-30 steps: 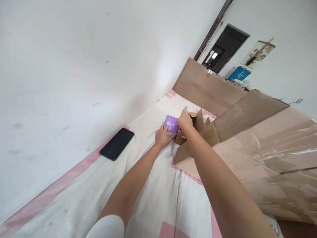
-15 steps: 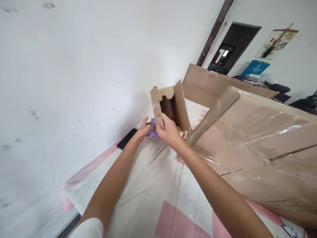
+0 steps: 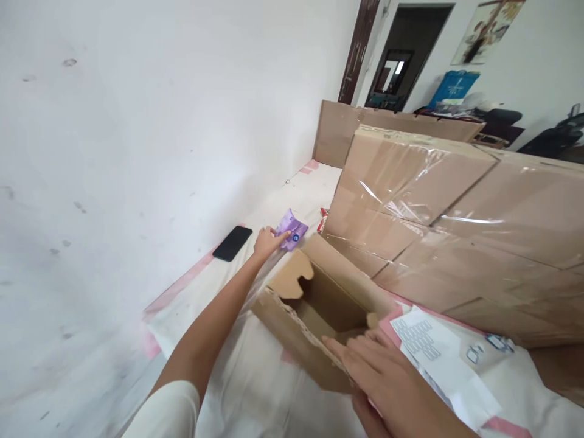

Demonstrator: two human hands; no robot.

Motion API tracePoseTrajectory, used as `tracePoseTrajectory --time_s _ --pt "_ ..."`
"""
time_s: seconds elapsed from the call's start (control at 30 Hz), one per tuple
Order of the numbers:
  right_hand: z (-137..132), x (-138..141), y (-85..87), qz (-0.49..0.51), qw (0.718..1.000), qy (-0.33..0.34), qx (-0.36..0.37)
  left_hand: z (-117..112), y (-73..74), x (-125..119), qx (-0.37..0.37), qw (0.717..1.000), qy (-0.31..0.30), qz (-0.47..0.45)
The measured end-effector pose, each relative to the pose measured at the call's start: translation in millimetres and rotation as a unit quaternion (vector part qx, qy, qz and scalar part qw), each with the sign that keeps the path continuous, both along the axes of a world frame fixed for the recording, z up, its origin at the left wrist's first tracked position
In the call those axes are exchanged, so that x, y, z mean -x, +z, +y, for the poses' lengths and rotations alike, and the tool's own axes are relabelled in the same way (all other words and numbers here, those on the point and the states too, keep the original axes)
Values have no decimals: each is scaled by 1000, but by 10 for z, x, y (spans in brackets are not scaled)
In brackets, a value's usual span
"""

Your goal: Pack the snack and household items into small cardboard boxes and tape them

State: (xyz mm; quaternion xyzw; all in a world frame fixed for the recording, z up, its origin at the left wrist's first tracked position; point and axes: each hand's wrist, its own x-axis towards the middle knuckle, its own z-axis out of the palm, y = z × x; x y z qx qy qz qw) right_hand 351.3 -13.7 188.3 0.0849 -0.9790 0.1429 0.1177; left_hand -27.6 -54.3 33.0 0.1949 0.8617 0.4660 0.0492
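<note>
My left hand (image 3: 267, 243) is closed on the near edge of a soft purple packet (image 3: 292, 229), which has a dark blue round mark on it. An open cardboard box (image 3: 296, 347) sits on the cloth in front of me, tilted in view, with its flaps up and the part of its inside that shows bare. At the box's near end, my right hand (image 3: 376, 368) grips the wall, its fingers over the edge and its thumb partly hidden. Left of my left hand, a black phone (image 3: 232, 243) lies flat.
A tall wall of taped cardboard (image 3: 456, 213) stands on the right, with another cardboard panel (image 3: 378, 125) behind. A red and white packet (image 3: 323, 218) lies by its corner. Printed white paper (image 3: 440, 359) rests on the bedsheet (image 3: 250, 389). A white wall (image 3: 137, 152) bounds the left.
My right hand has brought the cardboard box down and toward me, right of the purple packet. The packet, half hidden behind the box before, now shows fully. The view has shifted.
</note>
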Motion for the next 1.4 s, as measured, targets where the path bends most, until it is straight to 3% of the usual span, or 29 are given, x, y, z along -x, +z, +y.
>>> tracePoseTrajectory --time_s 0.1,0.2,0.4,0.53,0.63,0.7,0.87,0.93,1.07,1.2,1.3,1.4 --pt "140 -419 -268 53 992 -3 -117 148 69 -92 62 996 12 70" --pt "235 -689 -482 85 982 -7 -167 306 122 -180 112 982 -39 144" --pt "310 -919 -614 91 989 -20 -112 563 125 -205 231 947 -121 188" --pt "277 -962 -624 76 994 -37 -69 580 128 -213 249 924 -197 213" --pt "245 -968 -625 70 996 -43 -32 548 157 -221 225 920 -248 205" --pt "232 -974 -646 77 996 -44 -19 493 195 -200 187 933 -250 179" --pt "246 -1032 -726 97 994 -47 -17 152 374 -129 1 985 -164 58" --pt "281 -1059 -687 90 995 -41 -14 -19 467 -189 -104 988 -112 -4" --pt "404 -1047 -411 73 997 -9 -15 -330 621 -621 -305 945 -51 -110" --pt "477 -824 -60 121 988 -95 -3 -643 786 -1402 -403 900 -47 -160" --pt "462 -534 135 139 983 -115 -41 -815 1055 -1939 -410 883 -139 -181" --pt "437 -306 248 133 985 -25 -108 -817 1389 -2220 -288 882 -272 -255"
